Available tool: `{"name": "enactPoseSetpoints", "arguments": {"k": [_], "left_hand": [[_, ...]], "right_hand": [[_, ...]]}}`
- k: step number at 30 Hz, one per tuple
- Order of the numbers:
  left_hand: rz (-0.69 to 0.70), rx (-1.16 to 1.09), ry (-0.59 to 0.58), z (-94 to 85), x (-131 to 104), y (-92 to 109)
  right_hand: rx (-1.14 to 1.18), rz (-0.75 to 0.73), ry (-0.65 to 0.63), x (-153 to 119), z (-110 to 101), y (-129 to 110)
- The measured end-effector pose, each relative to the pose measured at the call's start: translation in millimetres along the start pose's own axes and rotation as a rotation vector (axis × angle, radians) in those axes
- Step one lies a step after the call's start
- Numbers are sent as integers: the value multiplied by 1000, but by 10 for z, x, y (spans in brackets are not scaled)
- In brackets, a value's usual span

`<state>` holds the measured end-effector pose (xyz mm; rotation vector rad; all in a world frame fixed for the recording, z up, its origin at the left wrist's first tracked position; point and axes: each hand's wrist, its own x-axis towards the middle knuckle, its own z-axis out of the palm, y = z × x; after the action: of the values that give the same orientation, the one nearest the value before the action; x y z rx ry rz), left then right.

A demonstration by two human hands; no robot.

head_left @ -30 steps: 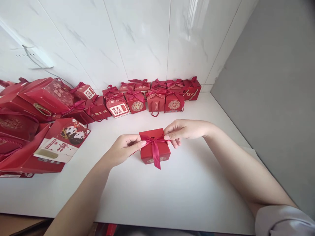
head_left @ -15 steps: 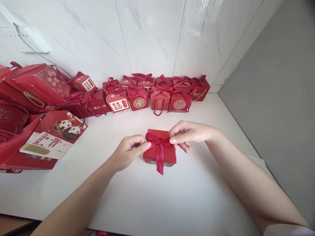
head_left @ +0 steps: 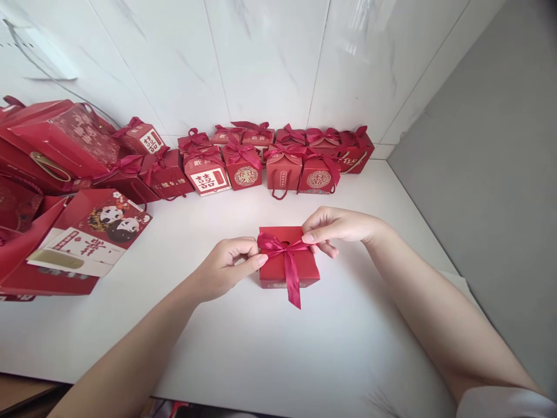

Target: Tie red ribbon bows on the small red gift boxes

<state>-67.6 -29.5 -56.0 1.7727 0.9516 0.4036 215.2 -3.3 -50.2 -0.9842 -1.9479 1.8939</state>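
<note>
Ribbon (head_left: 292, 278) and box (head_left: 273, 268) sit mid-tabletop (head_left: 261, 354), the box upright with the ribbon knotted over its lid. The bow looks largely formed: a loop spreads left, the ribbon also runs right, and a tail hangs down the near side. The box appears closed, apart from a small dark opening beside the knot; whether the knot is fully tight, I cannot tell. The left hand (head_left: 228, 266) is nearly closed, pinching the loop between thumb and fingers; the right hand (head_left: 339, 226) pinches the ribbon at the lid's right edge, its lower fingers loosely curled. At the far side, a row of small boxes (head_left: 282, 174) stands with bows already tied — bigger boxes (head_left: 65, 139) are piled at the left. As for writing, one white label (head_left: 206, 180) shows 囍, as does another label (head_left: 151, 141) farther left, and a far box (head_left: 258, 137) reads 歡喜. Print on the near face of the held box is too foreshortened to read — no brand name is legible.
</note>
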Motion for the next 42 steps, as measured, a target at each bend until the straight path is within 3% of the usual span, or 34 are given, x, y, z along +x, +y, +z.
{"name": "enactPoseSetpoints", "arguments": {"k": [4, 7, 9, 13, 16, 24, 42], "left_hand": [[126, 84, -5, -31, -14, 41], [106, 134, -15, -80, -44, 64], [6, 95, -108, -116, -58, 65], [-335, -173, -428, -136, -40, 43], [-463, -388, -495, -114, -12, 32], [-363, -529, -343, -107, -19, 50], [-156, -203, -448, -125, -12, 6]], "right_hand": [[25, -6, -11, 18, 20, 22], [42, -23, 7, 33, 28, 31], [49, -27, 9, 38, 27, 35], [37, -15, -5, 30, 20, 22], [30, -6, -7, 13, 24, -5], [26, 1, -39, -7, 39, -42], [54, -103, -18, 86, 32, 113]]}}
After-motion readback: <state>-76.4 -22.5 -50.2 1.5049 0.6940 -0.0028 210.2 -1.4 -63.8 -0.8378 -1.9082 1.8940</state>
